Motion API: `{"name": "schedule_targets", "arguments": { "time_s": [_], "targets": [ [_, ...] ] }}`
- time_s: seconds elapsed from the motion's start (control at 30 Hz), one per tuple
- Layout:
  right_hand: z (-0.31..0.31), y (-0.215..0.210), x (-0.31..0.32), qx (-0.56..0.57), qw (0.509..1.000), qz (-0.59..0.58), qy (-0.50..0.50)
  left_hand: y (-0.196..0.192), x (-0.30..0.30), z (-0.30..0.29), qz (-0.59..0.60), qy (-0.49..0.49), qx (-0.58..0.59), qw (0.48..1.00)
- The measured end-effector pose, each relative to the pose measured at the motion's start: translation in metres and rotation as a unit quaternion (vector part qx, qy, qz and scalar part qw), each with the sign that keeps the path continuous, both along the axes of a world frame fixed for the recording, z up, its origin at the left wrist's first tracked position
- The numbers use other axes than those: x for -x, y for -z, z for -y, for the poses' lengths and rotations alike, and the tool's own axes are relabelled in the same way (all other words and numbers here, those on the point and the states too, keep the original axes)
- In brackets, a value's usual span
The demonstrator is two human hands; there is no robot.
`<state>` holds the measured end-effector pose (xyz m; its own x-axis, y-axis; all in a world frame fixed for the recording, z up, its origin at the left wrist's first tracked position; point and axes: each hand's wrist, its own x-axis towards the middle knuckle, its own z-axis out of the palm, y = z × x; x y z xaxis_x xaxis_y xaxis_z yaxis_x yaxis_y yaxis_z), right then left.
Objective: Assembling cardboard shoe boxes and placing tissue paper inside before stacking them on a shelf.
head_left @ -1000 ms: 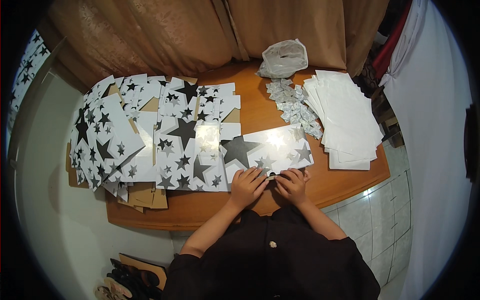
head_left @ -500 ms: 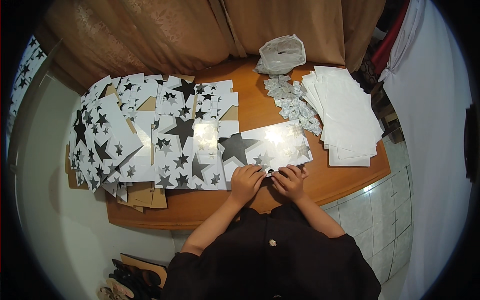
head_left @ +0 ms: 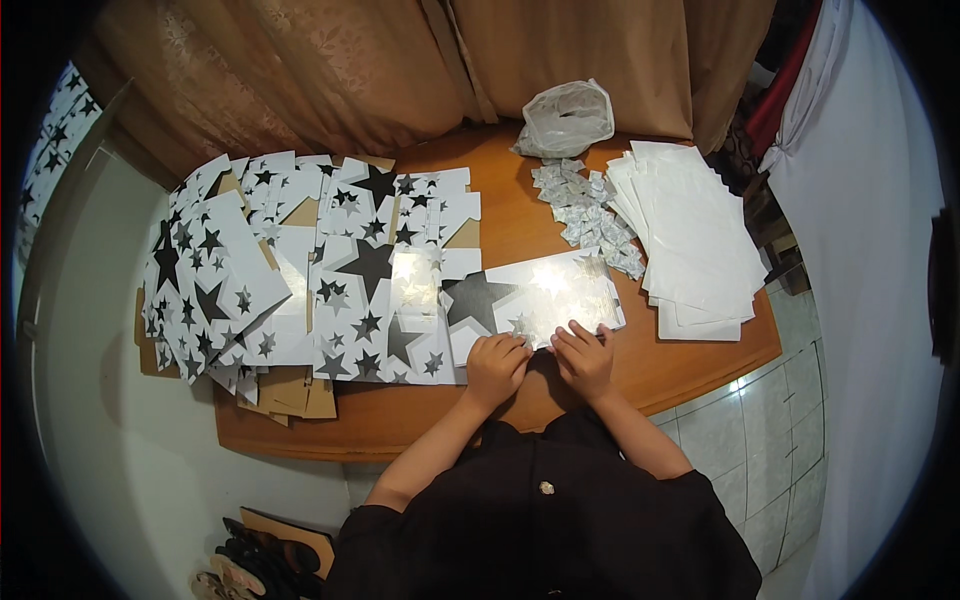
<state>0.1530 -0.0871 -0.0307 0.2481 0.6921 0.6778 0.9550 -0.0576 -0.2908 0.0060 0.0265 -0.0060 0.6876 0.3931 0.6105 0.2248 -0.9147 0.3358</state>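
A white box [head_left: 548, 285] printed with black and grey stars lies in front of me on the wooden table, its glossy top catching the light. My left hand [head_left: 497, 368] is closed at the box's near edge, fingers curled over the rim. To its right, my right hand [head_left: 584, 360] rests with fingers apart on the top near the same edge. My palms hide part of that near side. Directly left of the box, another star-printed carton [head_left: 398, 345] lies flat, its edge meeting the box.
Star-printed cardboard sheets [head_left: 225, 260] overlap in piles on the left. Small clear packets [head_left: 590, 215] lie in a heap beyond the box, by an opened plastic bag [head_left: 568, 118]. A stack of white sheets [head_left: 700, 235] sits at right. Brown curtains [head_left: 290, 70] hang behind the table [head_left: 400, 425].
The near edge of the box, where a dark notch showed between my hands, now looks pressed down. My right fingers have moved up onto the box's top; my left hand has barely shifted.
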Motion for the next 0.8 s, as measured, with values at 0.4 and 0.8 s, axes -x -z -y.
{"name": "schedule_targets", "arguments": {
  "time_s": [0.4,0.8],
  "targets": [
    [0.008,-0.027,-0.014,0.030,0.991,-0.082,-0.096,-0.009,-0.003,0.004,-0.070,-0.036,-0.010,0.997],
    [0.016,-0.008,-0.129,-0.046,0.629,-0.776,0.011,-0.009,-0.001,-0.020,-0.130,-0.008,-0.137,0.982]
  ]
}}
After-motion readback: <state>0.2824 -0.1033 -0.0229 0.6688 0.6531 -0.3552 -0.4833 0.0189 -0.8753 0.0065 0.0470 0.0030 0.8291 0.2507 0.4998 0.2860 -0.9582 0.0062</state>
